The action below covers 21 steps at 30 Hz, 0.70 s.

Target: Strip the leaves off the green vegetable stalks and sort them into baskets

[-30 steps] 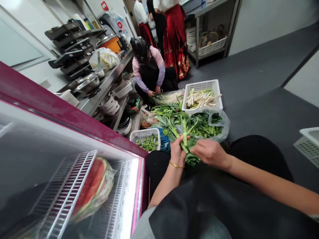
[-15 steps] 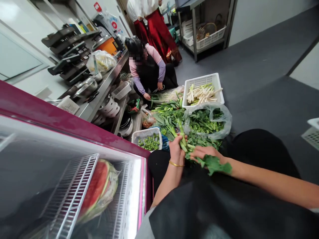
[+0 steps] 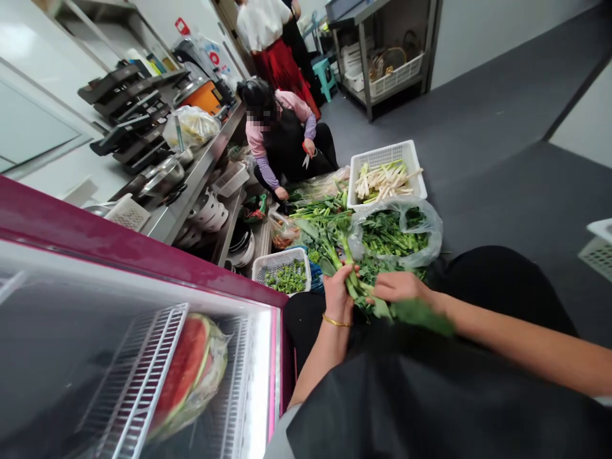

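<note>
In my left hand (image 3: 338,292), which wears a gold bangle, are thick green leafy stalks (image 3: 348,248), their cut ends angled towards me. My right hand (image 3: 399,288) is closed at the lower ends of these stalks, fingers curled in a pinch. A blurred green leaf (image 3: 423,315) hangs under my right wrist; whether the fingers hold it is hidden. Beyond my hands a clear plastic bag (image 3: 433,226) holds more leafy greens (image 3: 394,231). To the left, a small white basket (image 3: 259,271) contains short green pieces (image 3: 288,275).
A white basket (image 3: 421,182) of pale peeled stalks stands farther off. Opposite me a seated person (image 3: 287,127) holds scissors (image 3: 306,156). Close on my left is an open fridge (image 3: 258,382) with a cut watermelon (image 3: 191,363). A metal shelf (image 3: 191,191) runs behind it.
My right hand has curled from outstretched fingers into a pinch at the stalk ends. The leaf beneath it has shifted right. The person opposite has raised the scissors.
</note>
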### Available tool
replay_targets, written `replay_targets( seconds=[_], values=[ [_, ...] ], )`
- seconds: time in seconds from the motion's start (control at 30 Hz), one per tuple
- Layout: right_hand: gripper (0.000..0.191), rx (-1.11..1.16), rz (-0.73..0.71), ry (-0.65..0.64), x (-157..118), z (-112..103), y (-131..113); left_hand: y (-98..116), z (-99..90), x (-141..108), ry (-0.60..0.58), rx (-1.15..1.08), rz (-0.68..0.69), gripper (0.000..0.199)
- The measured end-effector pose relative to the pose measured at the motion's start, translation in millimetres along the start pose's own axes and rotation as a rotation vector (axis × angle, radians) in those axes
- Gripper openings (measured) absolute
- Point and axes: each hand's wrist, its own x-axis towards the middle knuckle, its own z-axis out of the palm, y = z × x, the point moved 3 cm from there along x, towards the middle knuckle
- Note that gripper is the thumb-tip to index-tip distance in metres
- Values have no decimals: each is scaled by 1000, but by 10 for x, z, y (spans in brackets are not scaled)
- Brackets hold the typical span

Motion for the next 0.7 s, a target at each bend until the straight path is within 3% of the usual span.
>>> replay_targets(
  seconds=[0.1,0.2,0.27,0.37,0.5,0.6,0.7],
  values=[
    [27,-125,62,-226,-347,31,321,66,-59,3,-101,16,-13,29],
    [38,-81,262,-405,-317,-133,579,20,-48,-82,-233,10,-97,31],
    [46,236,336,-348,-78,-280,534,-42,-16,-139,-264,25,-124,33],
    [44,666,420,-108,342,-382,308,-101,29,-179,-237,79,-78,33],
    [46,1010,434,120,501,-139,69,-98,38,-178,-201,46,-44,30],
    [43,1197,411,116,325,88,76,-98,19,-166,-243,-57,-115,30],
    [35,1002,371,-15,156,67,221,-137,-19,-139,-296,-141,-242,31]
  ],
)
